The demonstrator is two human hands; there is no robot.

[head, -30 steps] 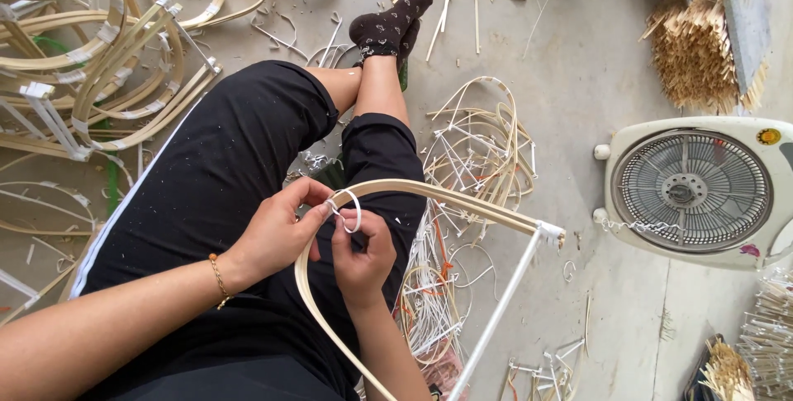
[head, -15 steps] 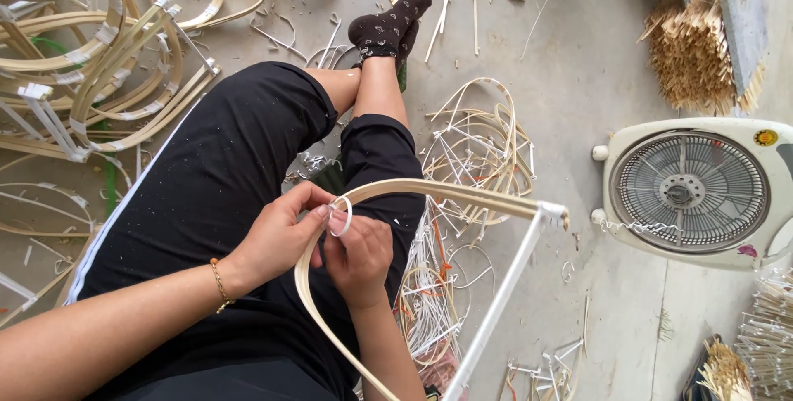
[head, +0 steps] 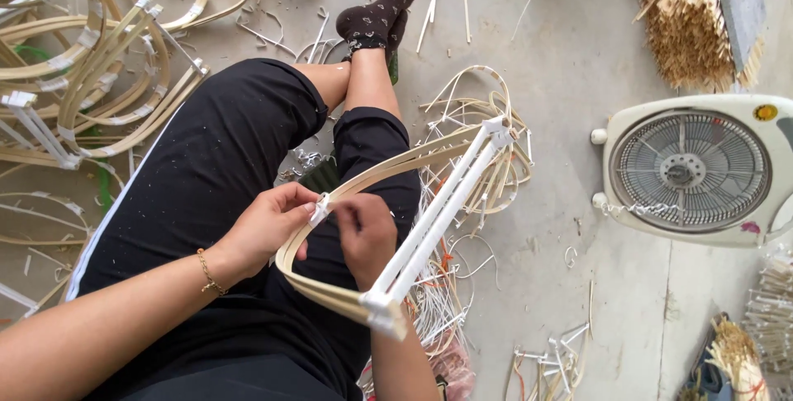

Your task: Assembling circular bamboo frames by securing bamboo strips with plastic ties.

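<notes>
The concrete floor (head: 570, 54) takes up most of the view, scattered with cane offcuts. At far left lies a heap of finished bent frames (head: 91, 79), and at right stands a white box fan (head: 690, 170) with a bundle of straw-coloured sticks (head: 686, 29) beyond it. The person sits on the floor in black trousers (head: 198, 170), legs crossed, dark socks (head: 376, 17) at the far end. A loose coil of thin cane strips (head: 479, 145) lies just right of the knee.

Over the lap rests the bent cane frame (head: 388, 168), a flat strip curved into a bow, its two ends joined by a straight white bar (head: 438, 215). The left hand (head: 264, 223) is closed on the bend of the bow, fingertips pinching a small white binding (head: 320, 209). The right hand (head: 368, 236) is curled narrow just beside it, touching the same spot; what it grips I cannot tell.

The frame looks light and springy, stiff along its length but likely to flex or split if twisted. It seems best held at the bend or near the bound corners, not mid-span.
</notes>
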